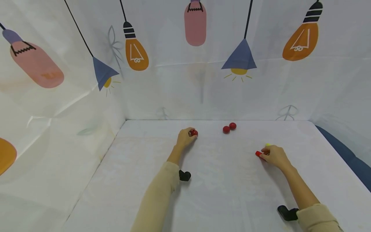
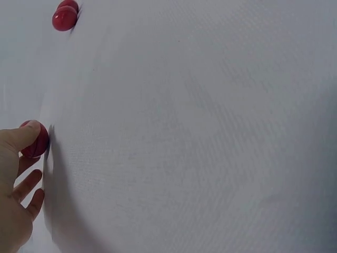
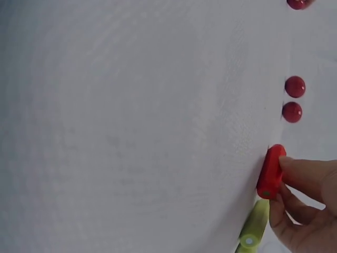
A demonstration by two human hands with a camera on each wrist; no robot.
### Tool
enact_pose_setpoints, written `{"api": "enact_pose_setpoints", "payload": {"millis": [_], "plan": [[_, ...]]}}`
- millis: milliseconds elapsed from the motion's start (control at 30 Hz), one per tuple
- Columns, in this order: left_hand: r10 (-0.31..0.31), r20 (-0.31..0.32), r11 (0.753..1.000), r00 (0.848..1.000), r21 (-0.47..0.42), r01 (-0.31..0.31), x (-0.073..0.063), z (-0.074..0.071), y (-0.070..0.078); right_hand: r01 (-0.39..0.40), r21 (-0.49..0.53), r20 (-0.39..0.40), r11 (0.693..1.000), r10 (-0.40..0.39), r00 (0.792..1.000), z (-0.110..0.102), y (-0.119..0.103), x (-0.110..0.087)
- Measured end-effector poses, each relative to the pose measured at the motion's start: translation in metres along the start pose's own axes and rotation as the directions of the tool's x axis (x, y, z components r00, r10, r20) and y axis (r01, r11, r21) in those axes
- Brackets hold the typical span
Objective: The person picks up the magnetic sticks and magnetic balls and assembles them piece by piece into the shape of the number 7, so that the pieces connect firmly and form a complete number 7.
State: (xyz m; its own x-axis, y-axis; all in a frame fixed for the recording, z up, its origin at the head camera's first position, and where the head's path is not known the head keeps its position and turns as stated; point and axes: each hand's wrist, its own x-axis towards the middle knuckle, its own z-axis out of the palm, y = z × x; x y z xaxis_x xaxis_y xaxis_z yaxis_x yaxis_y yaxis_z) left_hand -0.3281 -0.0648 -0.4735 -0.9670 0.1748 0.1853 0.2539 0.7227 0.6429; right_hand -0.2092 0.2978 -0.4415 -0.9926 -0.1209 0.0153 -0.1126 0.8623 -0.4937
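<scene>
My left hand (image 1: 185,138) grips a shiny red ball (image 1: 194,132) between thumb and fingers, low over the white table. In the left wrist view the thumb lies across the red ball (image 2: 36,139), and the other fingers are spread below it. My right hand (image 1: 274,156) pinches a short, thick red rod (image 1: 258,154). The right wrist view shows a small green dot on the end of the red rod (image 3: 271,173). Just beside it lies a yellow-green rod (image 3: 256,222) with a pale dot on its end, mostly hidden by the hand in the head view.
Two more red balls (image 1: 226,129) sit close together toward the back of the white table (image 1: 220,180), between my hands. A white sheet (image 1: 174,90) printed with lamps hangs behind and at the left. Dark blue cloth (image 1: 342,151) shows past the right edge.
</scene>
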Motion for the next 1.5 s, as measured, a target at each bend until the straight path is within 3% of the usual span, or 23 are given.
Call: {"api": "enact_pose_setpoints", "payload": {"millis": [167,333,667,1500], "plan": [[-0.015,0.006,0.994,1.0,-0.111,0.015,-0.003,0.0,-0.004,-0.002,0.005,0.016,1.0,0.002,1.0,0.0,0.0,0.0],[-0.016,-0.002,0.966,1.0,-0.256,0.015,-0.008,-0.003,-0.008,-0.003,0.018,0.019,1.0,0.003,1.0,0.0,0.003,0.0],[-0.049,0.05,0.921,0.998,-0.383,0.065,-0.015,-0.005,-0.011,-0.023,0.016,0.028,1.0,0.022,0.999,-0.001,0.004,0.0],[-0.012,0.132,0.928,0.991,-0.367,0.06,-0.044,-0.008,-0.005,-0.03,0.022,0.032,0.999,0.029,0.999,-0.002,0.003,0.0]]}}
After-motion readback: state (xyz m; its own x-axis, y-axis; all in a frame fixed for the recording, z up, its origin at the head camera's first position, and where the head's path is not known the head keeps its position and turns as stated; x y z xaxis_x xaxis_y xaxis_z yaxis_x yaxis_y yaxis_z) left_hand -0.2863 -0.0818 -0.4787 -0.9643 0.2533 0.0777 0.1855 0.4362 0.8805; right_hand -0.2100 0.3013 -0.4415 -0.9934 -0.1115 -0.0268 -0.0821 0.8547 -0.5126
